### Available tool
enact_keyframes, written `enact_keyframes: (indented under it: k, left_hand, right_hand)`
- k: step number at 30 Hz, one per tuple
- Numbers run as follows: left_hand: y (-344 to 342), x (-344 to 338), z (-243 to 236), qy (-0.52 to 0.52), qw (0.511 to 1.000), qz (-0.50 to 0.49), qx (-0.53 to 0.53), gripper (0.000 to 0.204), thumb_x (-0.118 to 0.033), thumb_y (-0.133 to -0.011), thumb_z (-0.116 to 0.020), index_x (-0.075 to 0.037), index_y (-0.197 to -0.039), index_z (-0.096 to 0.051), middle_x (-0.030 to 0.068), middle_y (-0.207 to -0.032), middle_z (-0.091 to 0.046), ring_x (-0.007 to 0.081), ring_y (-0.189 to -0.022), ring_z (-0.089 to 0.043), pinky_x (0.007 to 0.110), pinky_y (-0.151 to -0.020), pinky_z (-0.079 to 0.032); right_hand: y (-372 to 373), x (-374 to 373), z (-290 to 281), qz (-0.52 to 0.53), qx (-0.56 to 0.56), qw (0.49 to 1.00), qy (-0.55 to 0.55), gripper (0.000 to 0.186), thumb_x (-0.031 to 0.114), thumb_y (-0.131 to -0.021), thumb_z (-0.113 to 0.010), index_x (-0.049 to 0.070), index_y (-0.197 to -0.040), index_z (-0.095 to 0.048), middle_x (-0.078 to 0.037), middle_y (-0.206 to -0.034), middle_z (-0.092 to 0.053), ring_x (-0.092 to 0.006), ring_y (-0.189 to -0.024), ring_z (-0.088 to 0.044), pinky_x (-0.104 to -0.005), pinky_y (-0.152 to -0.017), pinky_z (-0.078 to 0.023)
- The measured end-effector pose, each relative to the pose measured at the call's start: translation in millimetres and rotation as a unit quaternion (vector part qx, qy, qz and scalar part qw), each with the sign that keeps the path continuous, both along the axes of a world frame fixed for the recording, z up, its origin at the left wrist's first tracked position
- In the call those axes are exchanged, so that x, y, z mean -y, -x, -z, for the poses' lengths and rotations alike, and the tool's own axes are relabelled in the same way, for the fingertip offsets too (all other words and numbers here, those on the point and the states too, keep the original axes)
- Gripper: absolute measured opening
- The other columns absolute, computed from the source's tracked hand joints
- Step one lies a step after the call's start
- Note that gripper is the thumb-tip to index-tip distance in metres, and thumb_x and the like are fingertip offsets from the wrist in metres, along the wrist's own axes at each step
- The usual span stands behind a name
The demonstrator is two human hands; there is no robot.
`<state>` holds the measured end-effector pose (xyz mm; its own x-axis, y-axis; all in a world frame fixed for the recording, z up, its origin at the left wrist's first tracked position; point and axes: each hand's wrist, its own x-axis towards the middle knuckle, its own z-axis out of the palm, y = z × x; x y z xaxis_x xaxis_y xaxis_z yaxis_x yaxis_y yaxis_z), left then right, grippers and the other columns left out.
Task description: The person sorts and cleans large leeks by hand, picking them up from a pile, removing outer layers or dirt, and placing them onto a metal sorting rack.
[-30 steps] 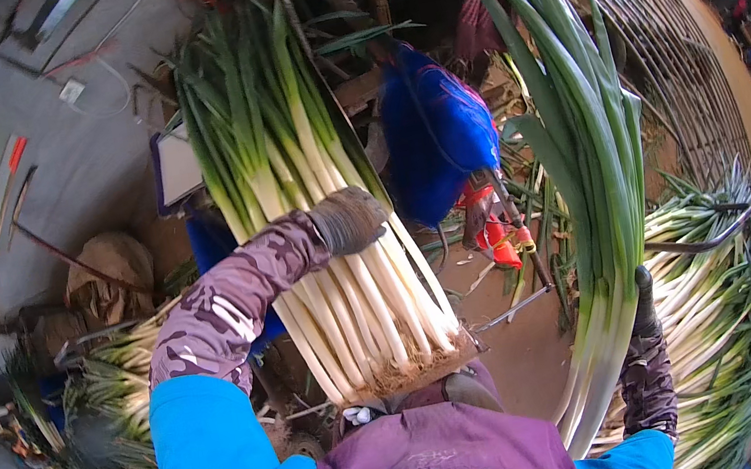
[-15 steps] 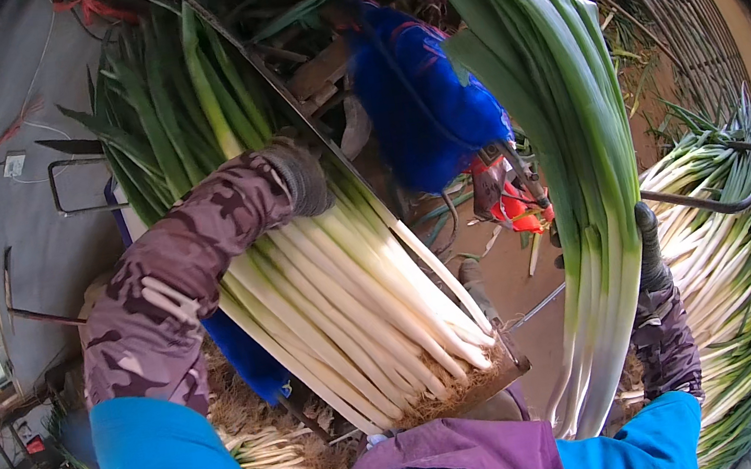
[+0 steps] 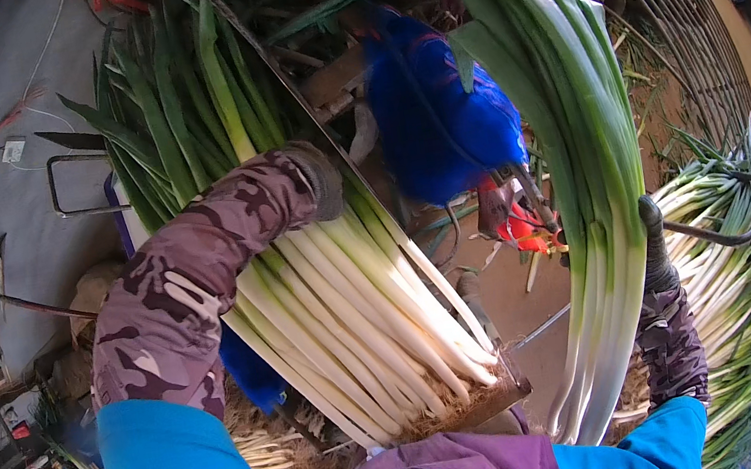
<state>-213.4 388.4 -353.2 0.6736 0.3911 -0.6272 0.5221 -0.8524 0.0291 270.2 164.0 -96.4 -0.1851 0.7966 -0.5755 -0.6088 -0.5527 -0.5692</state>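
The left hand (image 3: pixel 317 181) lies across the leeks (image 3: pixel 356 300) in the tray (image 3: pixel 507 396), roots (image 3: pixel 441 409) at its near edge; finger state cannot be determined. The right hand (image 3: pixel 654 239) wraps its fingers around a bunch (image 3: pixel 592 154) beyond the right edge. Preferably, grip evenly without creasing; keep bases aligned.

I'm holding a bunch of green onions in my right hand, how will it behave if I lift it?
The bunch will probably flop at the top, since its long leaves bend sideways. The white stems look thicker, so likely firmer. They may slide apart, as no tie shows around them.
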Motion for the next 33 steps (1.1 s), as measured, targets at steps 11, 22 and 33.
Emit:
enact_keyframes:
  k: [11, 22, 33]
  left_hand:
    - [-70, 54, -222, -0.016, 0.997, -0.003, -0.079, 0.051, -0.043, -0.094, -0.044, -0.002, -0.099, -0.074, 0.0203, -0.106, -0.069, 0.0359, -0.101, -0.061, 0.047, -0.101, -0.044]
    - [-17, 93, -254, -0.108, 0.984, -0.062, 0.128, 0.046, -0.038, -0.094, -0.045, 0.001, -0.096, -0.069, 0.0180, -0.096, -0.065, 0.0320, -0.107, -0.058, 0.047, -0.112, -0.034]
    - [-8, 99, -254, -0.114, 0.979, -0.099, 0.135, 0.046, -0.040, -0.094, -0.047, -0.001, -0.101, -0.069, 0.0157, -0.103, -0.066, 0.0285, -0.111, -0.056, 0.047, -0.116, -0.029]
  right_hand:
    - [53, -156, -15, -0.055, 0.087, 0.992, -0.070, 0.069, 0.060, -0.091, -0.061, 0.006, -0.134, -0.056, -0.012, -0.109, -0.068, -0.0201, -0.091, -0.067, -0.0336, -0.080, -0.057]
    - [226, -313, -101, -0.154, 0.264, 0.932, -0.196, 0.061, 0.054, -0.089, -0.067, 0.005, -0.125, -0.061, -0.009, -0.089, -0.067, -0.0164, -0.068, -0.065, -0.0312, -0.064, -0.058]
    - [269, -308, -91, -0.142, 0.237, 0.925, -0.260, 0.063, 0.056, -0.086, -0.071, 0.005, -0.123, -0.062, -0.008, -0.085, -0.065, -0.0160, -0.062, -0.063, -0.0294, -0.060, -0.057]
